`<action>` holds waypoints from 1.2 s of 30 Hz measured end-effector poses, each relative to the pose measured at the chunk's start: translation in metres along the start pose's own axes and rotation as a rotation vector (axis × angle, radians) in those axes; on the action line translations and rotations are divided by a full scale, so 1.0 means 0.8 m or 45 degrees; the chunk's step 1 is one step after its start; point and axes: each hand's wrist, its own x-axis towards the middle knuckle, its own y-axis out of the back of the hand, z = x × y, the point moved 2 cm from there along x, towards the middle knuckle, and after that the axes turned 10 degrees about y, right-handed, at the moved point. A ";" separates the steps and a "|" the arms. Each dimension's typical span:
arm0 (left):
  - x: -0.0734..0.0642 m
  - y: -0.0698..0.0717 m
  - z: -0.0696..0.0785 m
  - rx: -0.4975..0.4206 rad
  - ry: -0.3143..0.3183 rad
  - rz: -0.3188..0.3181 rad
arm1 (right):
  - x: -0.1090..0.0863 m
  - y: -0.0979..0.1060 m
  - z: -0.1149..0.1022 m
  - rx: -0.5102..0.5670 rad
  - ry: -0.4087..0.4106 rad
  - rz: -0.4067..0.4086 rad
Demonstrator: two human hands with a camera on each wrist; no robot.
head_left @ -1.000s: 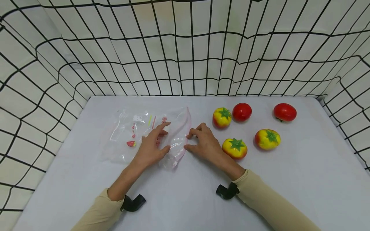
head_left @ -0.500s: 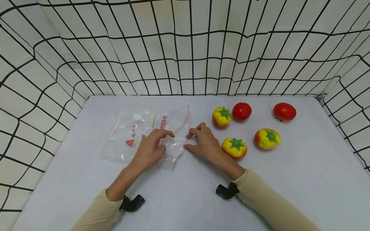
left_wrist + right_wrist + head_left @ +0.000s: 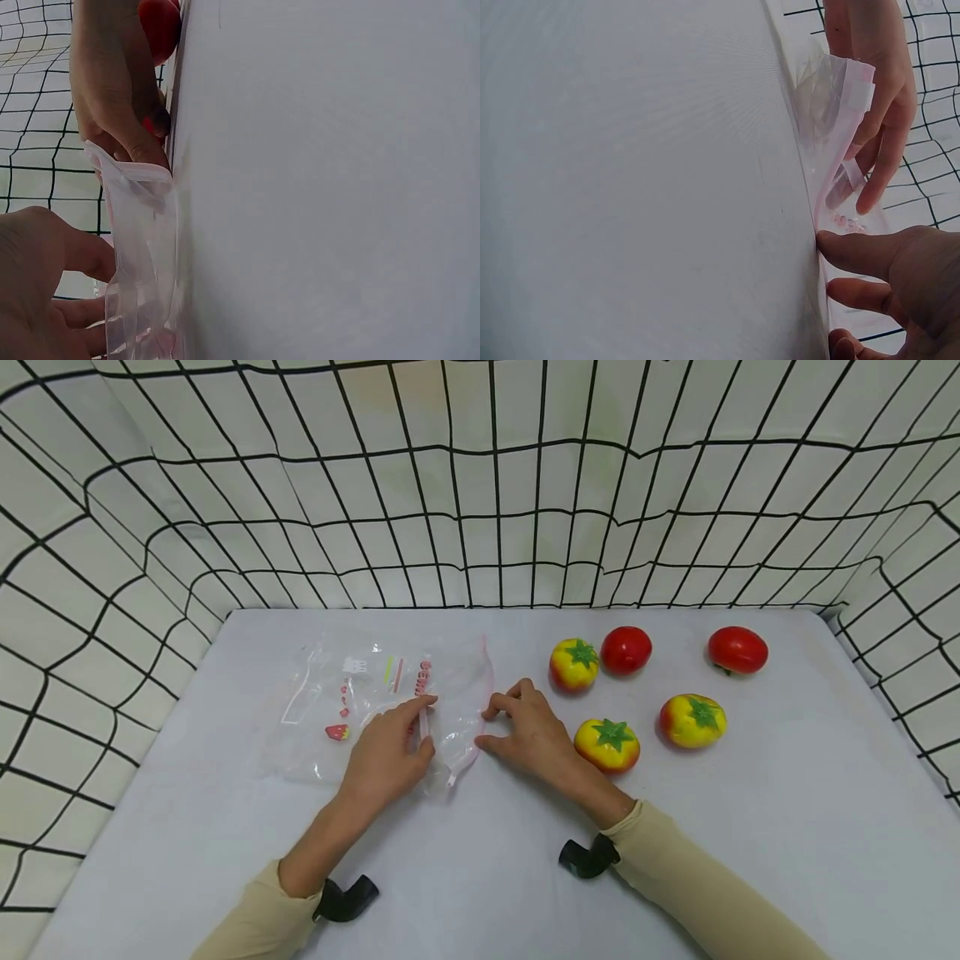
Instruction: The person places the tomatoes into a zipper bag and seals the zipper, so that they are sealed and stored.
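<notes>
A clear plastic zip bag (image 3: 375,693) printed with a small strawberry and red letters lies flat on the white table. Its pink zip edge (image 3: 489,668) faces right. My right hand (image 3: 531,727) holds that edge between thumb and fingers. Over the printed middle, my left hand (image 3: 384,756) pinches up a fold of the plastic between thumb and forefinger. The right wrist view shows a white slider (image 3: 857,97) at the near end of the zip and the left fingers (image 3: 892,142) around the fold. In the left wrist view, the bag (image 3: 139,262) bulges up near its zip.
Right of the bag lie red tomatoes (image 3: 627,651) (image 3: 738,650) and yellow-red toy fruits (image 3: 574,665) (image 3: 693,721) with green leaf tops. One such fruit (image 3: 607,746) sits close beside the right wrist. Black netting (image 3: 480,518) stands behind and at both sides of the table (image 3: 480,877).
My left fingers have drawn together from a spread pose over the bag and raised a fold of plastic. The right hand has stayed at the zip edge.
</notes>
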 end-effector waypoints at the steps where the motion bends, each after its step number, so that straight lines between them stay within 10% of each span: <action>1: 0.000 0.000 0.001 0.022 0.016 0.008 | 0.000 0.000 0.000 -0.001 0.001 0.002; 16: -0.003 -0.005 0.015 0.022 0.189 0.008 | 0.001 0.003 0.000 -0.029 0.008 -0.014; 36: -0.010 -0.014 0.018 0.092 0.119 -0.019 | 0.003 0.006 0.001 -0.004 0.026 -0.028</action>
